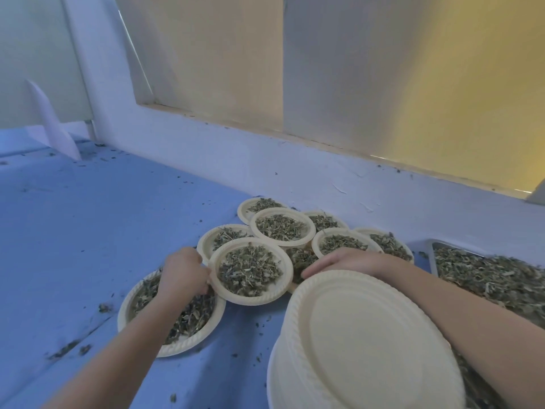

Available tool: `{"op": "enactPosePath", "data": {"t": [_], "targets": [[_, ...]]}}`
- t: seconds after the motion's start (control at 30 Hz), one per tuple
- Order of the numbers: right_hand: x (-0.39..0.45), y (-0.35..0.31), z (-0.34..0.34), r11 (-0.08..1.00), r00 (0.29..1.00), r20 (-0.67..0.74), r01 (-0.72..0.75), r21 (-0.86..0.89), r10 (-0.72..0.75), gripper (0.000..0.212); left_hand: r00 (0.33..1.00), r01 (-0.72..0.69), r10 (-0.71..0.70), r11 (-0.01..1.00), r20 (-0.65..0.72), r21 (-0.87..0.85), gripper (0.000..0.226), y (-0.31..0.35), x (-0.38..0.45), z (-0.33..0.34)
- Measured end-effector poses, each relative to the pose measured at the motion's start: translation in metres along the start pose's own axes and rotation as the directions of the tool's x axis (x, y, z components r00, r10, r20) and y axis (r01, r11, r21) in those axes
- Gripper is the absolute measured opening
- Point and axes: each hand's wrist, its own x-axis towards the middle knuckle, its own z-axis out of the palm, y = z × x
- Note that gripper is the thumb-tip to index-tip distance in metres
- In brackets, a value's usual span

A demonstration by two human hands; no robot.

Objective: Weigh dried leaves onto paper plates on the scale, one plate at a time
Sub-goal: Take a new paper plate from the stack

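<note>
The filled paper plate (250,270) lies between the two hands, in the middle of the table, resting on the rims of other plates of dried leaves (281,227) that crowd toward the far edge by the wall. The left hand (185,271) is just at its left rim, fingers curled and pinching that rim. The right hand (343,261) lies at its right side, fingers rather straight, partly hidden behind the stack of empty plates (365,343), so I cannot tell if it grips anything. Both hands are about equally near. A metal tray of loose leaves (486,276) stands at the right edge. No scale is visible.
</note>
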Motion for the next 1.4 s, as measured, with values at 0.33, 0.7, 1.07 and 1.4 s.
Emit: {"op": "enactPosePath", "data": {"t": [0.33,0.7,1.07,1.4], "targets": [[-0.048,-0.041,-0.011,0.975,0.983,-0.029,0.184,0.126,-0.182,0.023,0.998,-0.033,0.057,0.901,0.042,-0.433,0.009,0.058,-0.053,-0.040],[-0.148,-0.066,0.017,0.860,0.839,-0.318,0.497,0.118,-0.441,0.020,0.929,-0.344,0.366,0.790,-0.059,-0.508,0.015,0.111,-0.177,-0.054],[-0.215,-0.019,0.129,0.715,0.820,-0.304,0.170,-0.678,-0.484,0.050,0.918,-0.397,0.376,0.882,-0.128,-0.254,0.018,0.064,-0.279,-0.016],[-0.215,-0.021,0.126,0.760,0.701,-0.471,0.158,-0.630,-0.535,0.033,0.960,-0.281,0.262,0.901,-0.102,-0.330,0.016,0.039,-0.301,-0.017]]}}
